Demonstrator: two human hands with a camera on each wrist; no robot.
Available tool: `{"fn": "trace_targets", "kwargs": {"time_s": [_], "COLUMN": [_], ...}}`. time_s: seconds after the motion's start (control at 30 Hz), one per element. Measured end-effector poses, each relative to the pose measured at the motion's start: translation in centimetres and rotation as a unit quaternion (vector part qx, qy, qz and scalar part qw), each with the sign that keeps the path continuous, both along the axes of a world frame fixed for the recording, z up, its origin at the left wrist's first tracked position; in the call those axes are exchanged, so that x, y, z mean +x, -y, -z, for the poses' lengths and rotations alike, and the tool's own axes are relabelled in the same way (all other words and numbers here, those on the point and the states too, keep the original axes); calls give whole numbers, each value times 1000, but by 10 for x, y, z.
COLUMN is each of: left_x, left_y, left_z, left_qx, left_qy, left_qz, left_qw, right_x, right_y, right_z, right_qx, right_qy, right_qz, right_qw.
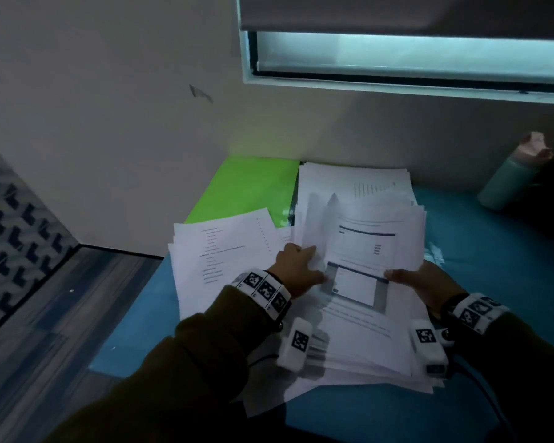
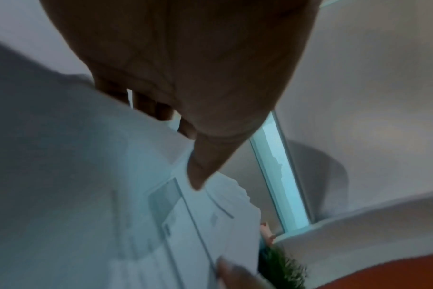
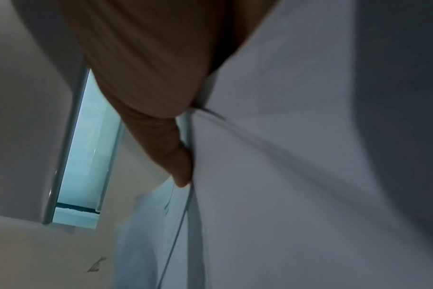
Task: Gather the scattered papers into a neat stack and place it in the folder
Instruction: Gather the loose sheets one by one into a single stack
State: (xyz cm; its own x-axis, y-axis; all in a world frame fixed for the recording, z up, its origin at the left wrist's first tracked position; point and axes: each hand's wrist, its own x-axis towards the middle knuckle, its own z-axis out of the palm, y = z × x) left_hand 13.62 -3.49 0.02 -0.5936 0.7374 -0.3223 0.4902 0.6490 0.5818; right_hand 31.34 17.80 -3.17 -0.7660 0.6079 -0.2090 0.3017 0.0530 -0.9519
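A thick bundle of printed white papers is lifted at its near end above the blue table. My left hand grips the bundle's left edge, thumb on top. My right hand grips its right edge. More loose sheets lie flat to the left, and others lie under the bundle near me. The green folder lies open against the wall, partly covered by the sheets. In the left wrist view my left hand holds the papers. In the right wrist view my right hand's thumb presses on the papers.
A pale green bottle with a pink top stands at the table's far right, beside something dark. The wall and a window with a lowered blind rise right behind the table. The wooden floor lies to the left.
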Motion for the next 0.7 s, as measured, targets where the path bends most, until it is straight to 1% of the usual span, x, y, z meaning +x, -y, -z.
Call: {"fn": "trace_targets", "kwargs": {"time_s": [0.03, 0.07, 0.13, 0.2, 0.23, 0.33, 0.37, 0.4, 0.47, 0.53, 0.63, 0.7], "left_x": [1, -2, -14, -32, -42, -67, -71, -74, -79, -81, -81, -79], "left_y": [1, 3, 14, 34, 47, 82, 91, 97, 105, 111, 113, 116], "left_z": [-1, -1, -9, -13, -12, 1, 2, 3, 1, -7, -16, -18], "left_qx": [5, 18, 32, 1, -25, -88, -91, -90, -91, -83, -7, 55], "left_qy": [-5, -14, -60, -123, -146, -205, -218, -221, -195, -161, -101, -100], "left_qz": [-4, -29, -134, -232, -263, -336, -361, -377, -386, -386, -370, -363], "left_qw": [1000, 999, 989, 965, 953, 915, 902, 895, 897, 905, 924, 925], "right_x": [0, -1, -3, -3, -3, -3, -3, -2, -2, -2, -2, -2], "right_y": [0, 1, 2, 0, 0, -2, -2, -1, -2, 1, 1, 2], "right_z": [2, 1, -1, 1, 2, 6, 5, 4, 5, 4, 3, 2], "right_qx": [-6, -4, 2, 0, 3, 15, 18, 19, 9, 7, 16, 20], "right_qy": [0, 6, 6, 7, 8, 23, 25, 24, 22, 16, 10, 8], "right_qz": [-1, -2, 1, 7, 7, 16, 20, 15, 13, 16, 17, 14], "right_qw": [1000, 1000, 1000, 1000, 1000, 999, 999, 999, 1000, 1000, 1000, 1000]}}
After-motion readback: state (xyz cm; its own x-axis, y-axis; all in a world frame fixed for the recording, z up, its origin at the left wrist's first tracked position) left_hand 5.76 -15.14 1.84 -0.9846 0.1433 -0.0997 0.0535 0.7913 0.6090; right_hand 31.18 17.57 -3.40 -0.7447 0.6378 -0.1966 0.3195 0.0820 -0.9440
